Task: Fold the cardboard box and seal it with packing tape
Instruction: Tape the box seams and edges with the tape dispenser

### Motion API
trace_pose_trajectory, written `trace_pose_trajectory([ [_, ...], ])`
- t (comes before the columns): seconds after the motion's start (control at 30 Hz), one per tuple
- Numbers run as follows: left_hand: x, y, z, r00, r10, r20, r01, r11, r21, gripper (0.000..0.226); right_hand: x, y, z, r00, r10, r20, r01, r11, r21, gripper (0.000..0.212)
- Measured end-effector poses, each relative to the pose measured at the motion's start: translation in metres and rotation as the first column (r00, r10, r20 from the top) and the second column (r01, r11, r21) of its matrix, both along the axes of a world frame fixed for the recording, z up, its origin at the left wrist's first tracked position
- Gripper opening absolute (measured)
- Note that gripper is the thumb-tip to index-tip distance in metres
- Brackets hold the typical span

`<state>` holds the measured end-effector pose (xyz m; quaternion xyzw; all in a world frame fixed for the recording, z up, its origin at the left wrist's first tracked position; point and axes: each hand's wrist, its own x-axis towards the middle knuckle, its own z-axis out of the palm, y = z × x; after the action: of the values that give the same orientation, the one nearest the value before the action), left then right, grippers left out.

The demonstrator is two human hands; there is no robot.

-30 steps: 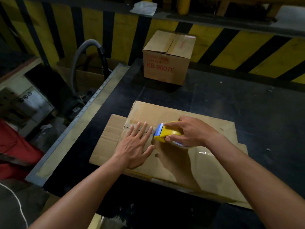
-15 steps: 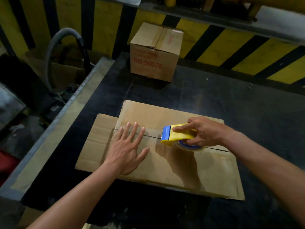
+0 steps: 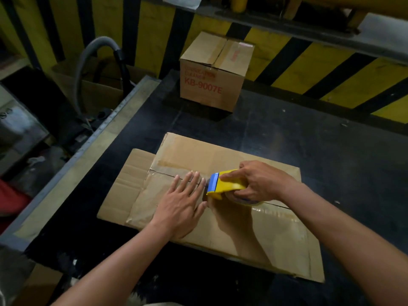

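A flattened brown cardboard box [image 3: 220, 155] lies on the black table [image 3: 309, 138], its two flaps meeting along a seam that runs left to right. My left hand [image 3: 183, 204] rests flat on the near flap, fingers spread, fingertips at the seam. My right hand [image 3: 258, 182] grips a yellow tape dispenser [image 3: 227, 186] with a blue front edge, set on the seam just right of my left fingertips. Clear tape shines on the cardboard at both ends of the seam. The tape roll is mostly hidden under my right hand.
A closed cardboard box [image 3: 212, 71] printed KB-9007E stands at the table's far edge. Behind it runs a yellow-and-black striped wall [image 3: 331, 62]. A grey hose [image 3: 88, 60] arches over an open carton left of the table's metal edge [image 3: 88, 155].
The dispenser in my right hand has shifted back towards my left fingertips along the seam. My left hand stays pressed on the near flap. The camera has moved slightly.
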<state>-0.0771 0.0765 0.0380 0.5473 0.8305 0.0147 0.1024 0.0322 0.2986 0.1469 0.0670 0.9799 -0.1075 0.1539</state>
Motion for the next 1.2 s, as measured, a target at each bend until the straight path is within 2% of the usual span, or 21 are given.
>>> trace_pose_trajectory([
  [0.23,0.000,0.002,-0.002,1.000,0.026,-0.013,-0.026,1.000,0.004,0.068,0.020,0.011,0.013,0.998,0.060,0.010,-0.060,0.998,-0.017,0.054],
  [0.47,0.002,0.003,-0.001,0.999,0.035,-0.026,-0.034,0.999,0.031,0.077,0.050,0.029,0.019,0.999,-0.006,0.050,0.006,1.000,0.001,0.055],
  [0.73,0.027,0.024,0.015,0.999,0.043,-0.002,-0.044,0.999,-0.028,0.066,0.047,0.030,0.002,1.000,-0.028,0.008,0.028,1.000,-0.011,0.062],
  [0.83,0.043,0.036,0.008,0.999,0.011,0.041,-0.010,1.000,-0.022,0.071,0.048,0.029,0.001,0.999,-0.048,0.009,0.048,0.999,-0.009,0.067],
  [1.03,0.044,0.036,0.002,1.000,0.018,0.015,-0.018,0.999,-0.027,0.078,0.054,0.038,0.014,1.000,0.002,0.016,-0.002,1.000,-0.017,0.053],
  [1.2,0.044,0.036,-0.002,1.000,0.031,0.007,-0.031,1.000,0.003,0.075,0.057,0.039,0.022,0.999,0.026,0.024,-0.026,0.999,0.021,0.055],
])
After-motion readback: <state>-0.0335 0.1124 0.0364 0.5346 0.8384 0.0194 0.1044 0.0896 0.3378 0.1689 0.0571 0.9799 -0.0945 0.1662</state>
